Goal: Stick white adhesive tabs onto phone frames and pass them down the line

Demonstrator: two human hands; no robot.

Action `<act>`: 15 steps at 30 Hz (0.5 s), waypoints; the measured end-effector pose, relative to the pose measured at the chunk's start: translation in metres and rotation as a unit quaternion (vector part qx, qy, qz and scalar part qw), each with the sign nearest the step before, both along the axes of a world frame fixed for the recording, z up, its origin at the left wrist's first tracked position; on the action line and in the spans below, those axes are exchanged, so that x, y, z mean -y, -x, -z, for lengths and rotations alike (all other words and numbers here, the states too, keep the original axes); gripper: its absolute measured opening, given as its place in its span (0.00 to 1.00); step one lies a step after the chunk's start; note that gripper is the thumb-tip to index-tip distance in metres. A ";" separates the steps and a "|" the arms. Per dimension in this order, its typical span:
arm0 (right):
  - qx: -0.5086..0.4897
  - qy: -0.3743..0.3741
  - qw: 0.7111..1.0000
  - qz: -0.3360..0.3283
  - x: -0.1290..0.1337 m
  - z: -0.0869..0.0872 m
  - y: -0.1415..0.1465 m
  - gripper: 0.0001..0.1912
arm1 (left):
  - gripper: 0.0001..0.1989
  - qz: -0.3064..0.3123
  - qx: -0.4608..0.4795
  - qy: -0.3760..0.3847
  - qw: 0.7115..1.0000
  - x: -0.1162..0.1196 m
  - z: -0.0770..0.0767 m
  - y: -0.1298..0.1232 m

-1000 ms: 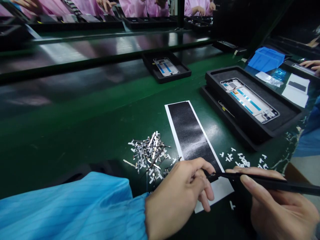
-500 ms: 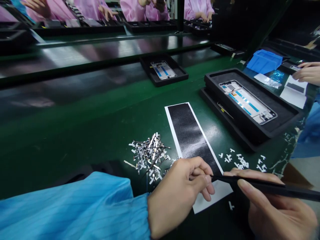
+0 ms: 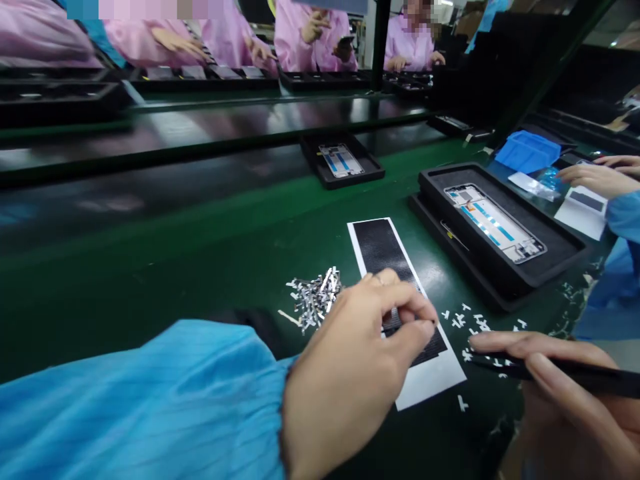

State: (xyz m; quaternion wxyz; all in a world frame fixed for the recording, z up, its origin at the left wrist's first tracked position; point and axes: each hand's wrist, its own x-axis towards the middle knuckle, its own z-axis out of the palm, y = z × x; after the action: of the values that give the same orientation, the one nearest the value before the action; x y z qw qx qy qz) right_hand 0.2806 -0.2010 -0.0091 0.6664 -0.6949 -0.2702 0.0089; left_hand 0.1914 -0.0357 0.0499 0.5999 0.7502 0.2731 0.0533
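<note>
head: left hand [image 3: 350, 360] over sheet [image 3: 383, 250], thumb and index tips pressed together; couldn't tell if anything sat between. right hand [image 3: 600, 427] pinched tweezers [image 3: 580, 375], tips by white bits [image 3: 481, 324] near desk's [image 3: 225, 280] right edge. sheet lay left of those, shiny strips [image 3: 317, 298] further left.

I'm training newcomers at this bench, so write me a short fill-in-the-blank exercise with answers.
The right hand holds tweezers coloured ____.
Seen in the picture, the pile of silvery strips lies to the ____ of the black-and-white sheet.
The table beneath them is coloured ____.
Missing words: black; left; green.
</note>
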 end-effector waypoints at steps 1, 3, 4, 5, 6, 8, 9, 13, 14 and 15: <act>0.023 0.006 0.999 -0.044 -0.007 -0.006 0.002 0.03 | 0.09 -0.024 0.020 0.002 1.000 -0.001 -0.008 0.005; 0.056 0.038 0.987 -0.149 -0.023 -0.018 0.009 0.03 | 0.08 -0.064 0.066 0.046 0.995 -0.003 -0.021 0.017; 0.056 0.057 0.977 -0.198 -0.032 -0.023 0.013 0.04 | 0.08 -0.083 0.090 0.067 0.990 -0.005 -0.025 0.024; 0.050 0.071 0.966 -0.244 -0.039 -0.027 0.018 0.04 | 0.07 -0.098 0.113 0.083 0.985 -0.007 -0.028 0.031; 0.044 0.073 0.956 -0.282 -0.047 -0.031 0.023 0.05 | 0.07 -0.112 0.131 0.093 0.981 -0.009 -0.030 0.040; 0.033 0.064 0.945 -0.318 -0.060 -0.036 0.033 0.05 | 0.05 -0.138 0.150 0.104 0.974 -0.014 -0.031 0.059; 0.026 0.060 0.945 -0.321 -0.065 -0.037 0.037 0.06 | 0.04 -0.154 0.152 0.109 0.970 -0.017 -0.030 0.069; 0.012 0.076 0.927 -0.367 -0.083 -0.039 0.053 0.04 | 0.02 -0.209 0.166 0.137 0.954 -0.020 -0.021 0.110; 0.009 0.089 0.916 -0.391 -0.087 -0.039 0.057 0.05 | 0.02 -0.216 0.167 0.149 0.950 -0.020 -0.019 0.119; 0.002 0.100 0.905 -0.414 -0.090 -0.040 0.061 0.08 | 0.03 -0.220 0.167 0.162 0.947 -0.020 -0.016 0.127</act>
State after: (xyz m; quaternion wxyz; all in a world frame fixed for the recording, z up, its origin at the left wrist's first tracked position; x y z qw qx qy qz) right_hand 0.2197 -0.1105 0.0305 0.5294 -0.5834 -0.5328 0.3090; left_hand 0.0645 -0.0156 0.0655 0.7239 0.5441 0.3325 0.2633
